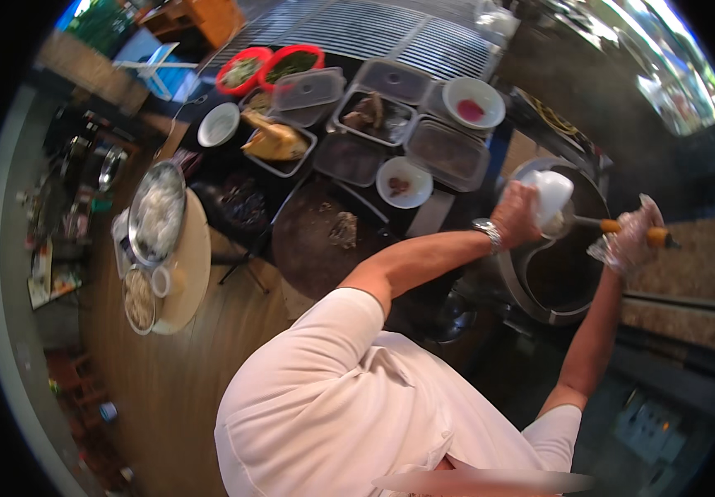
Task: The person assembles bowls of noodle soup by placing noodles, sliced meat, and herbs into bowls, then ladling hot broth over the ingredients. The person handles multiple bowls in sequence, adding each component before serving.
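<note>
My left hand [519, 214], bare with a metal-banded watch at the wrist, grips a tilted white bowl [555, 192] over a large round metal pot [509, 264] with a curved divider inside. Right beside the bowl is the metal head of a ladle or strainer [557, 225], holding something pale, perhaps noodles. My right hand [633, 239], in a clear plastic glove, is closed around its wooden handle [658, 236]. The bowl's inside is turned away from view. Dark liquid seems to fill part of the pot.
A round chopping block [307, 248] bears meat scraps. Behind it are a white bowl with meat [404, 182], a container of poultry [276, 144], lidded plastic boxes [450, 152] and red baskets of greens [292, 62]. A metal basin of white noodles [157, 211] stands at the left.
</note>
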A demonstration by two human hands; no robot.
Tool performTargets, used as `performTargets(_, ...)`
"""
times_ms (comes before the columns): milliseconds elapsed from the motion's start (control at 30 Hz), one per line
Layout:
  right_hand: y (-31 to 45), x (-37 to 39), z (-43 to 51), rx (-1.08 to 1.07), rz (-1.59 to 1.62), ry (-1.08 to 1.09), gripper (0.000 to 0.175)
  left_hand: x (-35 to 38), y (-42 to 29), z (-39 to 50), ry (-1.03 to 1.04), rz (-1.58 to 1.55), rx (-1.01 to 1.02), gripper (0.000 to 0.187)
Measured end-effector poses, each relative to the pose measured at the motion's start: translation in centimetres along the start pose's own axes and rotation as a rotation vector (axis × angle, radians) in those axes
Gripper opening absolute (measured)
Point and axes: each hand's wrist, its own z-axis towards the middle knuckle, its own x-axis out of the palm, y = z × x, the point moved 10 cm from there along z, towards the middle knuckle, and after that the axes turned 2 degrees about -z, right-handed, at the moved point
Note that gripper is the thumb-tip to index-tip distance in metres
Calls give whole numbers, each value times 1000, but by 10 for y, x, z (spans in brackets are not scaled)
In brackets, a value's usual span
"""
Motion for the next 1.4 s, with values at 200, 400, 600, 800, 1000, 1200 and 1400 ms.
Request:
performTargets(200, 61, -4, 27, -16, -251, -168, 24, -42, -31, -17, -125, -137, 191, 87)
performTargets(400, 87, -53, 79, -75, 19, 23, 25, -95, 3, -61, -256, -365, -135, 93)
performTargets(600, -41, -37, -15, 126, -271, -200, 20, -98, 46, -152, 19, -1002, -655, 71)
performTargets(800, 89, -9, 27, -21, -110, -175, 23, -108, 48, -193, 178, -1008, -867, 74)
performTargets(1000, 122, -32, -3, -197, 82, -160, 29, -119, 24, -192, 277, -1085, -809, 73)
performTargets(1200, 17, -8, -23, 42, -215, -219, 20, -142, 7, -185, 265, -1118, -764, 73)
performTargets(1400, 122, -17, 6, -100, 121, -182, 18, -154, -1, -179, 260, -1162, -739, 75)
